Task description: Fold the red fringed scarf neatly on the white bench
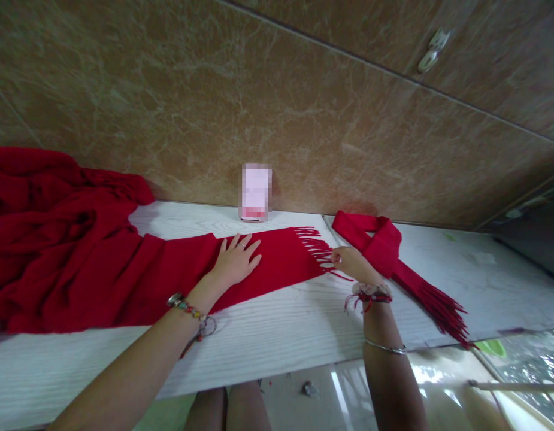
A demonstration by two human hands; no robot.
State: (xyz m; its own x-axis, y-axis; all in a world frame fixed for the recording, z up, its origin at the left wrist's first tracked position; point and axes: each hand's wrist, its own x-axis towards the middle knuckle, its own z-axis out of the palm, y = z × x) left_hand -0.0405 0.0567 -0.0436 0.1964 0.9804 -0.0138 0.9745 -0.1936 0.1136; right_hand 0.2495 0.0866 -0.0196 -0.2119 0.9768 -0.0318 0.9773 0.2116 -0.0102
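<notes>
the red scarf (pixel 277 254) lies lengthwise on the white bench (pixel 268 323), smoothed flat at its fringed end and running at the left into a bunched heap (pixel 56 245) of red cloth. whether the heap is all one piece with it, i cannot tell. the bench probably serves because it is long and level, giving the flat part full support.

the left hand (pixel 236 262) is spread, palm down, on the flat part, fingers apart and grasping nothing. pressed there, between heap and fringe (pixel 316 244), it seems to pin the cloth so that a tug at the end would not drag it. the right hand (pixel 352 263) is at the fringe's tips, its fingers bent inward. that curl suits picking at single strands, but i cannot tell whether one is pinched. most strands fan out loosely over the bench; one near the front sticks out on its own.

just beyond the right hand, a second scarf (pixel 387 254) lies folded over itself, its tassels (pixel 438 308) trailing to the bench's front edge. set to that side, it leaves the flat part uncovered. a pale, blurred box (pixel 256 190) is by the wall (pixel 191 108), behind the cloth, perhaps there to be out of the hands' way.
</notes>
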